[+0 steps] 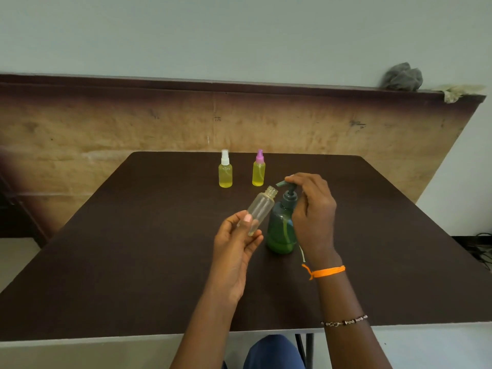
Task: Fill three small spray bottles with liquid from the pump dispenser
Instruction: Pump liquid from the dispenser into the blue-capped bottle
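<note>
My left hand (235, 245) holds a clear uncapped spray bottle (260, 209), tilted so its open neck points up and right, close under the pump's spout. A green pump dispenser (281, 230) stands upright on the dark table (133, 249). My right hand (314, 211) rests on the dispenser's dark pump head (288, 191), fingers over the top. At the back of the table stand two capped bottles of yellow liquid: one with a white sprayer (225, 170), one with a purple sprayer (258, 170).
A thin white spray tube (302, 254) lies on the table just right of the dispenser, partly hidden by my right wrist. A brown board (106, 123) rises behind the table, with grey cloth (403, 77) on its top edge. Cables (479, 249) lie at far right.
</note>
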